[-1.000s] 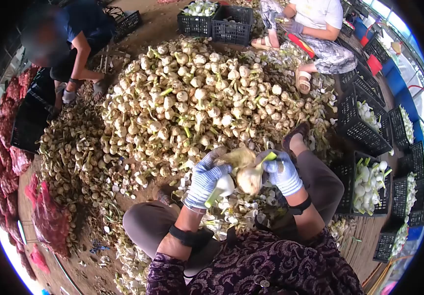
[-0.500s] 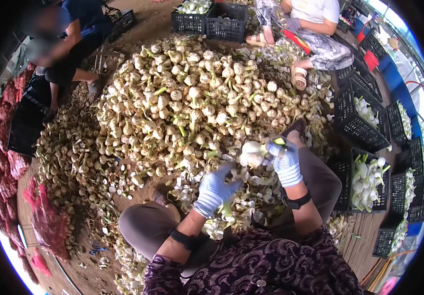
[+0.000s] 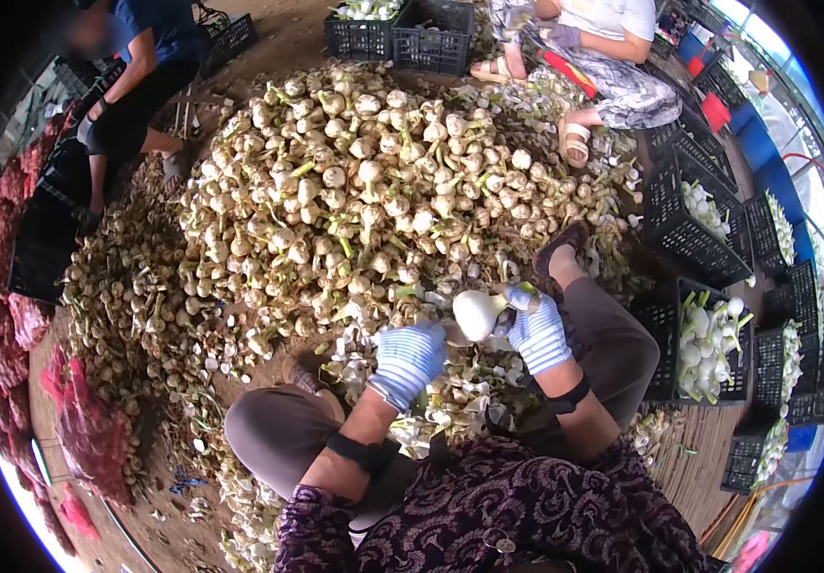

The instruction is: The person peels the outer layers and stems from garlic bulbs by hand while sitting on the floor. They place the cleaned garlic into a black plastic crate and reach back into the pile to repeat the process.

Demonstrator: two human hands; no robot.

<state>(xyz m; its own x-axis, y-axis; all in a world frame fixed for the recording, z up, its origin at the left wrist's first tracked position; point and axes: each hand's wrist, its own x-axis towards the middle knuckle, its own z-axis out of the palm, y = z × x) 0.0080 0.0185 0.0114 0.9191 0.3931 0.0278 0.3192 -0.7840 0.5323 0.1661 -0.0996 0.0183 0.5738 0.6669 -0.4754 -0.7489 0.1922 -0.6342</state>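
Note:
In the head view, my right hand (image 3: 538, 334), in a blue-and-white striped glove, grips a white garlic bulb (image 3: 476, 315) by its green-tipped stem. The bulb points left, its surface smooth and pale. My left hand (image 3: 410, 361), gloved the same way, is just left of the bulb with its fingers curled. Something small and brownish shows between its fingertips and the bulb, too blurred to name. Beyond both hands rises a big heap of unpeeled garlic bulbs (image 3: 364, 191). Loose garlic skins (image 3: 464, 396) lie below them, between my legs.
A black crate of peeled garlic (image 3: 708, 349) stands to my right, with more crates (image 3: 694, 215) behind it. Red mesh sacks (image 3: 92, 435) line the left. One person (image 3: 149, 72) sits at the far left, another (image 3: 612, 57) at the far right. Black crates (image 3: 431, 43) stand at the back.
The garlic bulb has turned in my right hand and now looks smoother and whiter. My left hand's fingers, spread and blurred before, have curled in beside it.

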